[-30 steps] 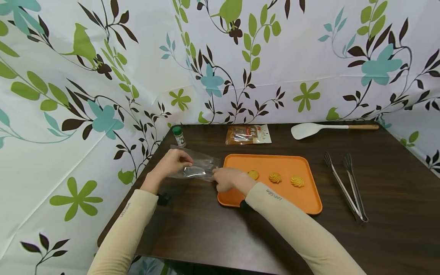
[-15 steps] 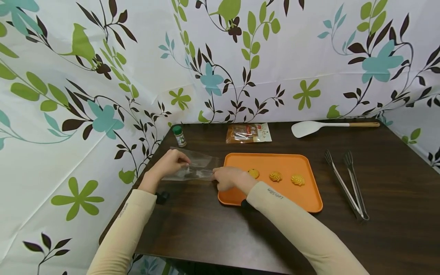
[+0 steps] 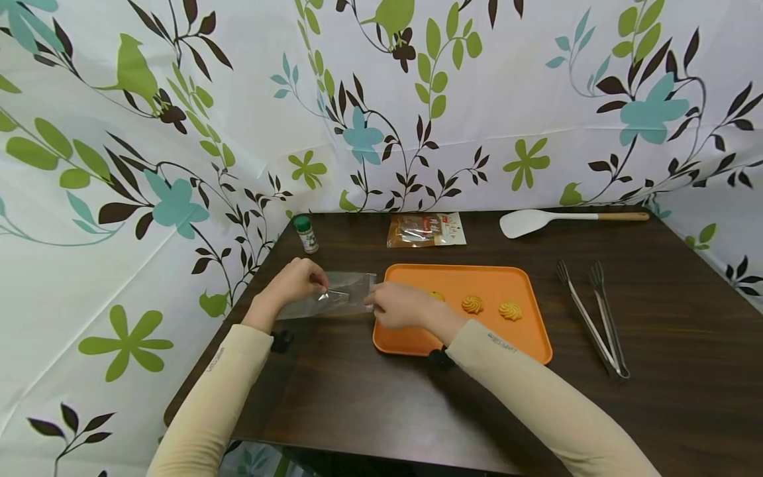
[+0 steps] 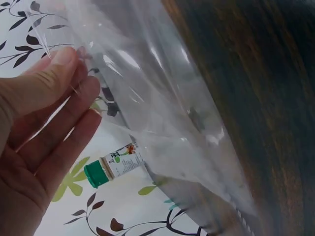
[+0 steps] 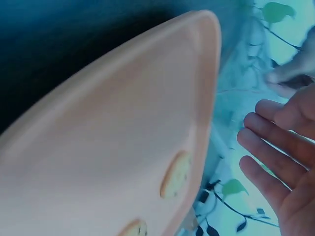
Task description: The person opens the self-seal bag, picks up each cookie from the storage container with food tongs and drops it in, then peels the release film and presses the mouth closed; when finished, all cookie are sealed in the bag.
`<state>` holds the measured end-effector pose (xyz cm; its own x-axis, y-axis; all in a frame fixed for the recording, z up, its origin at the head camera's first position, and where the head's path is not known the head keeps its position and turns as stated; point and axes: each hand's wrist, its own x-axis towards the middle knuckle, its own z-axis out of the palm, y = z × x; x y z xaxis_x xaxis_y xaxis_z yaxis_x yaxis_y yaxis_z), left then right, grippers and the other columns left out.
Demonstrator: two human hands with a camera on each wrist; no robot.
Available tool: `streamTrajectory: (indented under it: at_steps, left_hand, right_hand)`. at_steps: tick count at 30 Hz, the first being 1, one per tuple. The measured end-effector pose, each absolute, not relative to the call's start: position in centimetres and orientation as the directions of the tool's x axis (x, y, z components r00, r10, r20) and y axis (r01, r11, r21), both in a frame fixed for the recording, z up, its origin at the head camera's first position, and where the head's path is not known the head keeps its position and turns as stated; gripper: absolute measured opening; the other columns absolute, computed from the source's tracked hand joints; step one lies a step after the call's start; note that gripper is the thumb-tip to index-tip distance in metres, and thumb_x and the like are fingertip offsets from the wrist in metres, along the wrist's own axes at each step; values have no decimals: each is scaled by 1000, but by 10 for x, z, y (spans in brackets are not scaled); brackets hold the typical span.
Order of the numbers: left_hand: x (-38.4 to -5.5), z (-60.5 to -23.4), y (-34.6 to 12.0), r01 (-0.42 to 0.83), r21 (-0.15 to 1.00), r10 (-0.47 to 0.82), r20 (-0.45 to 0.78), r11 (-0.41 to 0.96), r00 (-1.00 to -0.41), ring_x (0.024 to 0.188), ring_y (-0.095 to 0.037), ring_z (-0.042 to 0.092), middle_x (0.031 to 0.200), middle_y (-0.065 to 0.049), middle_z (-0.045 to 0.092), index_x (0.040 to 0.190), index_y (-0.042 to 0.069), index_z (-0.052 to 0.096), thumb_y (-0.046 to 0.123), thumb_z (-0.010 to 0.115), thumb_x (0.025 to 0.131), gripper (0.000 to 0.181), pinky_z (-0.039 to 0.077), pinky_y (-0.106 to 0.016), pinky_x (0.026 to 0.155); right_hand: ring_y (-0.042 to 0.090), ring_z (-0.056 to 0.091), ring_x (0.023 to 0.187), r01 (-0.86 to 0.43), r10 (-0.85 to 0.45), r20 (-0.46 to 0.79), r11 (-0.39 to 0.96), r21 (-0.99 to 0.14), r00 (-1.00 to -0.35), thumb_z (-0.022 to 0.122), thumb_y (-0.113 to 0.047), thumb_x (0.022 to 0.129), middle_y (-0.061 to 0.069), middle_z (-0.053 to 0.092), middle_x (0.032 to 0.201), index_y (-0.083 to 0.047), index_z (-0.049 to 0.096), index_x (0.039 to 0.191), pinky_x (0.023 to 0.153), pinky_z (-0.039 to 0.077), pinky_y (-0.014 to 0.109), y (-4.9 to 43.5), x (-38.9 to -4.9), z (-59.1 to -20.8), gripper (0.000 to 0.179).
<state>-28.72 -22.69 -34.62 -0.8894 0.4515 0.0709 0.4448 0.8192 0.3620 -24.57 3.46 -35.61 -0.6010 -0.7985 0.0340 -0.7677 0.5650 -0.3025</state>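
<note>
A clear plastic bag is stretched between both hands, left of the orange tray. My left hand pinches the bag between thumb and index finger; its other fingers are nearly straight in the left wrist view. At the bag's right end, over the tray's left edge, my right hand holds it with thumb and index fingertips close together; the contact itself is unclear. Three cookies lie on the tray: a flat one, partly hidden by the right hand, and two swirled ones, a middle cookie and a right cookie.
A green-capped seasoning bottle stands behind the left hand. A brown food packet and a white spatula lie along the back of the dark table. Metal tongs lie spread to the tray's right.
The bag has shifted slightly toward me and its surface has changed shape. The right hand has turned a little, now covering more of the flat cookie. The left hand has barely moved.
</note>
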Motion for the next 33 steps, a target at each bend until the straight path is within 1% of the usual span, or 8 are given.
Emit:
streamTrajectory:
  at_steps: [2, 4, 8, 11, 20, 25, 29, 33]
  left_hand:
    - [-287, -349, -226, 451, 352, 456, 73, 820, -887, 67, -11, 62, 77, 1, 73, 81, 9, 77, 1, 73, 83, 10, 52, -32, 63]
    - [-287, -350, -225, 454, 347, 459, 73, 820, -885, 69, -12, 64, 79, 0, 74, 83, 8, 78, 1, 73, 83, 8, 54, -33, 65]
    - [-287, -353, -225, 462, 349, 465, 80, 816, -882, 72, -13, 66, 81, -1, 74, 86, 6, 78, 2, 75, 83, 6, 56, -35, 68]
    - [-288, -354, -227, 464, 350, 467, 81, 814, -880, 70, -12, 64, 80, 0, 73, 85, 6, 77, 3, 74, 84, 5, 55, -34, 67]
    - [-289, -355, -238, 453, 367, 467, 56, 813, -883, 68, -12, 61, 79, -1, 72, 83, 7, 76, 1, 72, 84, 8, 52, -32, 64]
    - [-289, -355, -236, 448, 393, 470, 46, 803, -882, 67, -13, 62, 81, -3, 73, 83, 8, 77, 1, 73, 84, 8, 53, -32, 62]
    - [-290, -355, -234, 456, 399, 474, 60, 795, -878, 67, -13, 61, 82, -3, 73, 83, 8, 77, 2, 73, 84, 8, 52, -32, 61]
    - [-289, -355, -232, 455, 392, 470, 65, 799, -880, 66, -13, 60, 80, -3, 72, 82, 8, 76, 1, 72, 84, 8, 51, -32, 61]
  right_hand:
    - [18, 61, 88, -783, -800, 103, 539, -312, -592, 50, -2, 91, 14, 67, 117, 0, 67, 121, 75, 49, 29, 47, -241, -354, 35]
    - [18, 61, 88, -773, -782, 141, 540, -334, -607, 49, -2, 90, 14, 67, 116, 0, 67, 120, 74, 48, 31, 64, -235, -351, 35]
    - [23, 64, 104, -673, -691, 139, 605, -425, -709, 50, -6, 94, 9, 67, 119, -4, 67, 121, 84, 52, 38, 103, -215, -344, 32]
    - [25, 64, 108, -598, -612, 146, 646, -475, -777, 52, -8, 96, 7, 68, 117, -6, 68, 120, 89, 52, 42, 132, -199, -341, 29]
    - [35, 64, 107, -380, -345, 160, 808, -450, -925, 60, -14, 95, 15, 68, 116, -1, 66, 122, 87, 52, 53, 202, -177, -347, 30]
    - [47, 57, 110, -218, -195, 98, 905, -365, -976, 64, -24, 93, 30, 59, 124, 7, 57, 129, 87, 47, 61, 239, -173, -351, 48]
    - [63, 42, 112, -56, -69, -34, 953, -299, -997, 63, -34, 92, 46, 38, 131, 18, 38, 138, 88, 40, 70, 271, -171, -349, 74]
    - [69, 39, 105, 63, 21, -176, 969, -238, -984, 65, -42, 90, 56, 24, 126, 29, 25, 133, 85, 40, 70, 302, -173, -349, 93]
